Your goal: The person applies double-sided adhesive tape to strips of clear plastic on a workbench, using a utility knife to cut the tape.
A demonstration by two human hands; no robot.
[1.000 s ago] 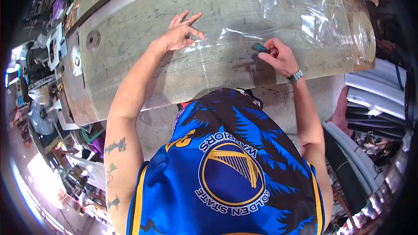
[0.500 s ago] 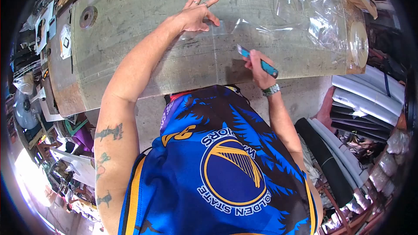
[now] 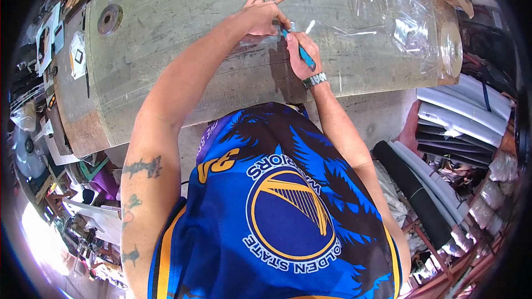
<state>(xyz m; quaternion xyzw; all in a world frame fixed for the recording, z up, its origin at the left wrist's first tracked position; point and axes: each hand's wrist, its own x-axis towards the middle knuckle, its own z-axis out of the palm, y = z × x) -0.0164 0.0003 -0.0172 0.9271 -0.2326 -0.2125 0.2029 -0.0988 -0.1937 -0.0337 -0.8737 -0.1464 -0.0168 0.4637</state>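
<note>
Glossy clear plastic film [image 3: 388,16], rough matt tabletop [image 3: 183,39]

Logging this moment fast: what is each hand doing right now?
Left hand: open, pressed flat on the clear plastic film.
Right hand: closed around a blue utility knife, tip at the film beside the left hand.

One table [image 3: 166,50] with a grey, worn top. One sheet of clear plastic film [image 3: 388,16] spread over it. One blue-handled knife [image 3: 302,52]. Two hands: one left hand [image 3: 260,16], one right hand [image 3: 302,58]. One wristwatch [image 3: 314,80]. Two round metal discs, one near the table's left end [image 3: 110,19], one at its right end [image 3: 451,41]. Rolls of sheet material [image 3: 454,116] stacked at right, too overlapped to count exactly.
</note>
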